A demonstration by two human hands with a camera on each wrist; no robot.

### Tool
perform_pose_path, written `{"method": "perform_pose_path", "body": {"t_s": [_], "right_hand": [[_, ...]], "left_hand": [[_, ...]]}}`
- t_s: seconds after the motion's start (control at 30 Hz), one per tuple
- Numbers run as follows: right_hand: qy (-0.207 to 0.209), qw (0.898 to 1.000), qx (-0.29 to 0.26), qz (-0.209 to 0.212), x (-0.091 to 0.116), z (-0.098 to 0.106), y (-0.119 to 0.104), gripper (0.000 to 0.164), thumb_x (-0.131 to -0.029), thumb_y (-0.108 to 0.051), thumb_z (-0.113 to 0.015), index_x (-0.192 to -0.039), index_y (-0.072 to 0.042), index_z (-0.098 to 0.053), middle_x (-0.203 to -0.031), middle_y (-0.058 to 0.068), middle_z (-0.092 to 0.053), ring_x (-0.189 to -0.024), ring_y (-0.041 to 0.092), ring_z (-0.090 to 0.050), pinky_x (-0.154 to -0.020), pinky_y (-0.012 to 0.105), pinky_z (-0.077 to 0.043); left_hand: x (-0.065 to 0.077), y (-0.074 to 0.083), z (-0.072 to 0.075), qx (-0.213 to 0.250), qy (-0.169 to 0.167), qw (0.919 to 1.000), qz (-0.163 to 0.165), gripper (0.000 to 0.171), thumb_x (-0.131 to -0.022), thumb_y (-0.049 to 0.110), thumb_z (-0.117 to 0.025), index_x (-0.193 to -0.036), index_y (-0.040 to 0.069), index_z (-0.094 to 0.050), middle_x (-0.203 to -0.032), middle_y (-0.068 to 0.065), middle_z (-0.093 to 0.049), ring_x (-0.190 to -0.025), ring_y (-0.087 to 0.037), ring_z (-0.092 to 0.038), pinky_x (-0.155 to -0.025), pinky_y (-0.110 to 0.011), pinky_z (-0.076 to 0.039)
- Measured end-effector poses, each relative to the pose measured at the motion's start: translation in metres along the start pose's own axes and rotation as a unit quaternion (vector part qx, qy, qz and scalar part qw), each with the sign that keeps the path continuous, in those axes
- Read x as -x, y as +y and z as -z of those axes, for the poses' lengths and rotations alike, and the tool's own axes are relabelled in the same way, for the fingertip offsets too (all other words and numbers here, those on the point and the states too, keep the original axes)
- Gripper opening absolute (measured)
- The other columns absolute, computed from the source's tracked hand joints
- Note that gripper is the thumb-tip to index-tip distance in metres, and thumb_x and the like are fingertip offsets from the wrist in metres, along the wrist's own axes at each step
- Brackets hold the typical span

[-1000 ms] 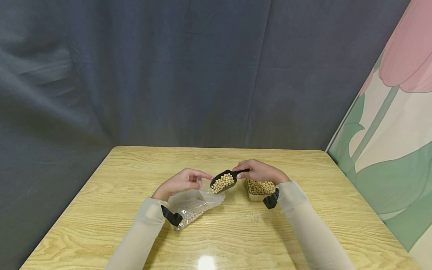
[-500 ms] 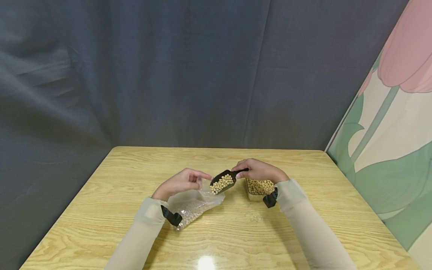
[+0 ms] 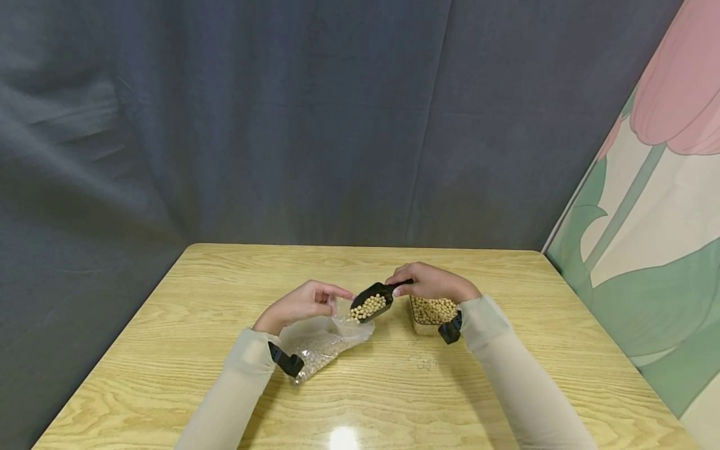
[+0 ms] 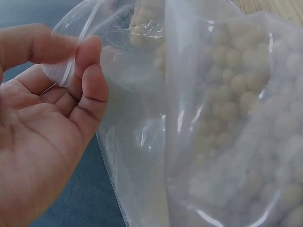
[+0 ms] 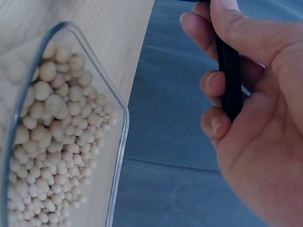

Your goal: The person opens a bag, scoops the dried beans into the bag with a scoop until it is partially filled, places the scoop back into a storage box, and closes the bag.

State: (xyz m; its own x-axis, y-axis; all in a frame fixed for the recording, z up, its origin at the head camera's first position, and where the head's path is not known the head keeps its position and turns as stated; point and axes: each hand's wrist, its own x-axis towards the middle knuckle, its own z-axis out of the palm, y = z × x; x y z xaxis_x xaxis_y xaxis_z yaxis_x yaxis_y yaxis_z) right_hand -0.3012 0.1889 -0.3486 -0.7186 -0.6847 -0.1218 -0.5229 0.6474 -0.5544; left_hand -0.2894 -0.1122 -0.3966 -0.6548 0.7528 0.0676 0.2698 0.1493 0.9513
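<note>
My right hand (image 3: 430,282) grips the handle of a black scoop (image 3: 375,291), its fingers curled round it in the right wrist view. Soybeans (image 3: 368,307) lie in the scoop, which tilts down to the left over the mouth of a clear plastic bag (image 3: 320,340). With thumb and fingers my left hand (image 4: 52,109) pinches the bag's zip edge and keeps the mouth up. Beans show inside the bag (image 4: 232,94), partly blurred by the plastic. Below my right wrist stands a clear container (image 5: 122,142) with many soybeans in it.
The wooden table (image 3: 360,400) reaches back to a dark curtain (image 3: 315,125). On the right is a wall covering with a tulip picture (image 3: 624,250). A black camera sits on each wrist.
The scoop has tilted a little more, and the beans in it have slid toward its tip and the bag. My right hand has risen slightly. The left hand stays put.
</note>
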Motion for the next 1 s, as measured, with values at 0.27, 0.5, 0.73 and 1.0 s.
{"method": "perform_pose_path", "body": {"t_s": [0.27,0.5,0.73,1.0], "right_hand": [[-0.002,0.999,0.022,0.034,-0.002,0.003,-0.004,0.034,-0.096,-0.016,-0.057,-0.127,-0.004,-0.063,-0.113,0.006,-0.067,-0.106,0.021,-0.06,-0.088,0.036,-0.049],[-0.004,0.998,0.047,0.044,-0.003,0.007,-0.008,0.034,-0.095,-0.016,-0.058,-0.126,-0.004,-0.063,-0.108,0.004,-0.068,-0.093,0.013,-0.059,-0.077,0.029,-0.046],[0.008,0.997,0.063,0.044,-0.001,0.011,-0.011,0.032,-0.095,-0.016,-0.059,-0.124,-0.005,-0.066,-0.107,0.004,-0.068,-0.095,0.015,-0.058,-0.08,0.033,-0.046],[0.029,0.998,0.054,0.033,0.005,0.017,-0.009,0.031,-0.095,-0.017,-0.058,-0.122,-0.005,-0.066,-0.117,0.01,-0.066,-0.107,0.025,-0.059,-0.09,0.041,-0.049]], "left_hand": [[0.001,0.001,0.0,0.0,-0.002,1.0,0.004,0.043,-0.088,-0.007,-0.051,-0.13,-0.012,-0.053,-0.075,0.001,-0.061,-0.069,-0.014,-0.057,-0.072,-0.026,-0.049],[0.0,0.001,0.001,-0.001,-0.006,1.0,-0.004,0.043,-0.088,-0.007,-0.051,-0.13,-0.013,-0.052,-0.073,0.001,-0.06,-0.067,-0.014,-0.055,-0.072,-0.03,-0.047],[0.0,0.001,0.004,0.0,-0.006,1.0,-0.005,0.043,-0.088,-0.006,-0.052,-0.131,-0.011,-0.053,-0.075,0.0,-0.063,-0.07,-0.016,-0.059,-0.08,-0.024,-0.047],[0.0,0.004,0.01,-0.025,0.003,0.9996,-0.013,0.043,-0.087,-0.008,-0.052,-0.129,-0.007,-0.056,-0.079,-0.009,-0.065,-0.072,-0.019,-0.059,-0.076,-0.028,-0.051]]}}
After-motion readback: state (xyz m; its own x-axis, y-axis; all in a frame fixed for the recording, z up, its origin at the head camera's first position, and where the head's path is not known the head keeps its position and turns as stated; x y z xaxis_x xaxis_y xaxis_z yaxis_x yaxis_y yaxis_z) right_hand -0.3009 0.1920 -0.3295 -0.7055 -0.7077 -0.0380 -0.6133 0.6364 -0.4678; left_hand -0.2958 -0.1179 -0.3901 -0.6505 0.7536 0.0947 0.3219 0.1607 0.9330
